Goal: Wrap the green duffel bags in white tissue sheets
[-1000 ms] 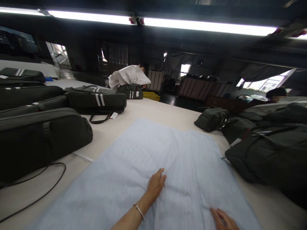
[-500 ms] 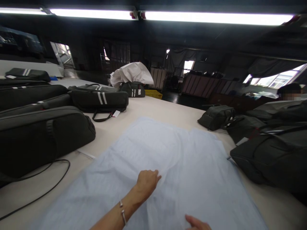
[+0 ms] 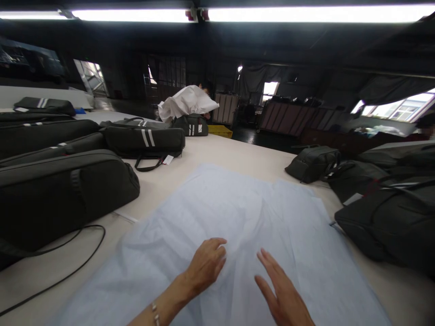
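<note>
A large pale blue-white sheet (image 3: 238, 199), wrinkled near its middle, lies spread over the light table (image 3: 238, 151). My left hand (image 3: 206, 264), with a bracelet on its wrist, is over the sheet's middle; its fingers are bent but apart, with nothing seen in them. To its right, my right hand (image 3: 280, 285) is over the sheet too, fingers stretched out and thumb apart, holding nothing. Whether either hand touches the sheet I cannot tell.
Dark bags (image 3: 64, 194) stand along the left, with a black cord (image 3: 91, 253) in front. More dark bags (image 3: 390, 217) lie on the right. Farther back, a white sheet (image 3: 188, 102) covers a striped bag (image 3: 192, 126), near a person partly hidden and a yellow crate (image 3: 220, 131).
My right hand has come up into view over the sheet and its fingers are spread. My left hand's fingers have loosened. The sheet shows different wrinkles, and the view has shifted slightly.
</note>
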Demonstrator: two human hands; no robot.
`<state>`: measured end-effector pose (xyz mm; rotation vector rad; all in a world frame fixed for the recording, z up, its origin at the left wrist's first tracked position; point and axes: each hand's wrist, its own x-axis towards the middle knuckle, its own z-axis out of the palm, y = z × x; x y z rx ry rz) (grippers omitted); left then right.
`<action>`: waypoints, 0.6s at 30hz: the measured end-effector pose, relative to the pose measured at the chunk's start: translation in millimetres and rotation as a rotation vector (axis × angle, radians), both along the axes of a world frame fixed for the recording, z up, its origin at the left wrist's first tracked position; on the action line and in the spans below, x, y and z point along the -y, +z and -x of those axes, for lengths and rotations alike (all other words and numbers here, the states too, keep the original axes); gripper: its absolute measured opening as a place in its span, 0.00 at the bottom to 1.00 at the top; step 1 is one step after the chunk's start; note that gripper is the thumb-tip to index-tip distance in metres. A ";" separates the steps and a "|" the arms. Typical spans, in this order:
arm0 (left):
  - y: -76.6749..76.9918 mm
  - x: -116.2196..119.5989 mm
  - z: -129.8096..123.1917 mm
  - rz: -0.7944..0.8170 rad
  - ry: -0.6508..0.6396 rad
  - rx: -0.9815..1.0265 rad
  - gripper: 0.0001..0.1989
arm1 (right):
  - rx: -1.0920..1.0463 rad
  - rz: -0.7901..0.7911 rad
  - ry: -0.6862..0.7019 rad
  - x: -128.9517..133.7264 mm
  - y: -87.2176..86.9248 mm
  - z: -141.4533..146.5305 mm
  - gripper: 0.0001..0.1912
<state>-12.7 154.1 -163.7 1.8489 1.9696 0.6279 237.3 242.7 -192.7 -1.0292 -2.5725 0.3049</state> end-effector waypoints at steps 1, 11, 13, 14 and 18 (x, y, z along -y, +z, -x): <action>-5.6 -8.1 -1.7 -0.066 -0.017 0.114 0.11 | 0.025 -0.036 -0.012 -16.8 -6.2 9.7 0.29; -47.9 -52.5 2.6 -0.127 0.428 0.352 0.19 | 0.402 0.028 -0.335 -52.9 -76.3 56.8 0.39; -46.1 -46.6 -0.3 -0.100 0.383 0.280 0.18 | 0.432 0.056 -0.402 -62.6 -70.2 67.0 0.39; -43.7 -44.7 -3.9 -0.065 0.322 0.185 0.20 | 0.442 0.067 -0.414 -68.4 -66.4 71.0 0.39; -28.5 -47.6 -25.8 0.163 0.030 -0.366 0.32 | 0.492 0.070 -0.339 -85.0 -55.8 72.1 0.38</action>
